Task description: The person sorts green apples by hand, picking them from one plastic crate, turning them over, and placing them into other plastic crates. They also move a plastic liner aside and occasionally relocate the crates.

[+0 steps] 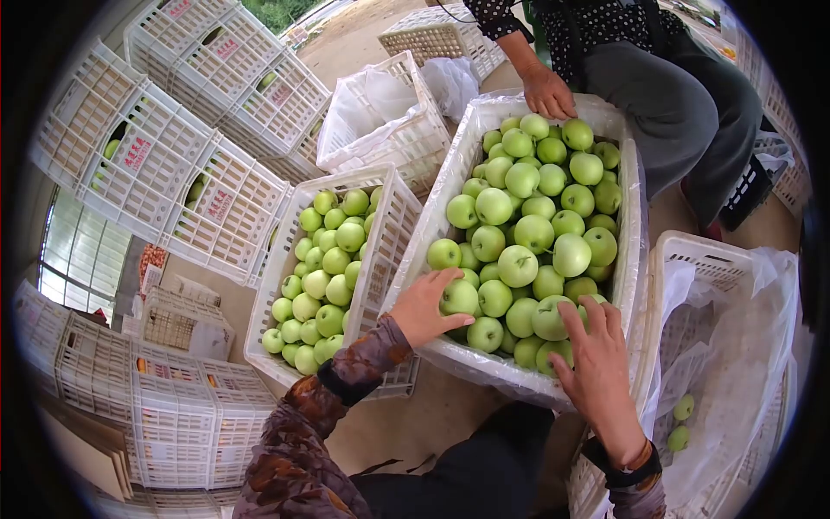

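Green apples [534, 232] fill a white plastic-lined crate [635, 233] in front of me. At its near left corner, my left hand [425, 310] curls around the side of one apple [459, 297], thumb and fingers apart. My right hand [596, 355] reaches over the near right edge, its spread fingers touching apples there; whether it grips one is unclear. A co-worker's hand [548, 92] rests on the crate's far rim.
Another apple crate [393, 233] stands to the left. An open lined crate [735, 346] with a few apples is at the right. An empty-looking lined crate [415, 130] sits behind. Stacked crates [147, 156] rise at the left. A co-worker [640, 95] sits opposite.
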The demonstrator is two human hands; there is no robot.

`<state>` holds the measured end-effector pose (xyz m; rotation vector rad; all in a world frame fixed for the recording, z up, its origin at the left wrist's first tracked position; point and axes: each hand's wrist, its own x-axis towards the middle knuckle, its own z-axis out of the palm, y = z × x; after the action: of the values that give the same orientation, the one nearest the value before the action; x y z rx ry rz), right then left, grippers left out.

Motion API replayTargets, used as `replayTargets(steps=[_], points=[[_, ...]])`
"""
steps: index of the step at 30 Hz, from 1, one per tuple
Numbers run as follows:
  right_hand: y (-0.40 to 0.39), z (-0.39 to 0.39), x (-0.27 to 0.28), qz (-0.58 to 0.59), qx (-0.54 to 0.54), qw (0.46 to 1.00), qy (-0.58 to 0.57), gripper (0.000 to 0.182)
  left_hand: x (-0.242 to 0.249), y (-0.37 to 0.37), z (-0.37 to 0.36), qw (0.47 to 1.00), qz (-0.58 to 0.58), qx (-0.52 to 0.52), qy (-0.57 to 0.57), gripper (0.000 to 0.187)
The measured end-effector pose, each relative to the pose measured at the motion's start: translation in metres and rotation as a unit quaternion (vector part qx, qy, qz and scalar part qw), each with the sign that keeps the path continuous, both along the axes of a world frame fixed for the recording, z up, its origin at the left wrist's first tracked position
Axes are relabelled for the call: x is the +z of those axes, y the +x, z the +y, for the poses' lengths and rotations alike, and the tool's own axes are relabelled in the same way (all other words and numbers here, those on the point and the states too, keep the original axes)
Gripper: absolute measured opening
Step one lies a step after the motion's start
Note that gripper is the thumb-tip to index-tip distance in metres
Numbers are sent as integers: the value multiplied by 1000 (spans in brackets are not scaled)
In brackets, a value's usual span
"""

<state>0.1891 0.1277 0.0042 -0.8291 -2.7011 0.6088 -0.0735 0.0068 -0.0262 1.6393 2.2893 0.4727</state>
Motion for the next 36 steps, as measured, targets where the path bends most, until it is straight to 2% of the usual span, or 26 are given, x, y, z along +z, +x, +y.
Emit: replayTargets(steps=[1, 3, 4, 6, 7, 9, 11, 12, 13, 15, 17, 18, 20, 21, 23, 24, 26, 29, 36], points=[[2, 0, 0, 0, -1, 1000, -1, 67, 2, -1, -1, 1000, 0, -1, -1, 70], [8, 2, 1, 5, 27, 998, -59, 63, 10, -6, -1, 993, -115, -30, -27, 63], [14, 6, 6, 4, 19, 998, -60, 63, 11, -11, -4, 992, -116, -38, -29, 63], [40, 19, 27, 17, 85, 992, -95, 55, 8, -19, -7, 973, -220, -49, -42, 56], [60, 29, 36, 30, 91, 993, -73, 49, 13, -22, -9, 982, -164, -46, -82, 52], [113, 51, 48, 40, -7, 993, -110, 41, 20, -10, -10, 995, -45, -79, -27, 44], [175, 81, 44, -27, -127, 979, -160, 29, 10, 0, -16, 998, -22, -51, 6, 37], [210, 97, 31, -85, -162, 961, -209, 24, 3, 6, -20, 996, 22, -63, 52, 37], [242, 112, 9, -116, -195, 927, -298, 25, -4, 19, -20, 996, 25, -64, 64, 37], [277, 121, -39, -162, -275, 858, -402, 31, -10, 32, -23, 995, 29, -60, 80, 38], [307, 115, -125, -210, -257, 906, -264, 45, -13, 32, -23, 996, 43, -21, 71, 40], [314, 109, -160, -209, -259, 905, -265, 45, -14, 32, -21, 996, 44, -23, 71, 40], [320, 91, -210, -198, -302, 910, -203, 61, -13, 33, -22, 995, 70, -19, 70, 40], [318, 83, -215, -195, -299, 910, -209, 61, -14, 33, -22, 995, 75, -19, 64, 40], [307, 71, -219, -284, -433, 820, -245, 70, -18, 32, -22, 993, 74, -24, 92, 40], [305, 60, -243, -271, -514, 786, -212, 77, -18, 33, -21, 991, 82, -20, 106, 39], [303, 38, -253, -229, -525, 811, -117, 82, -12, 41, -16, 988, 92, -27, 118, 40], [307, 28, -264, -203, -533, 816, -94, 82, -9, 43, -15, 986, 100, -20, 131, 41], [320, 37, -265, -121, -486, 852, -152, 82, 4, 39, -10, 992, 92, -20, 86, 41]])
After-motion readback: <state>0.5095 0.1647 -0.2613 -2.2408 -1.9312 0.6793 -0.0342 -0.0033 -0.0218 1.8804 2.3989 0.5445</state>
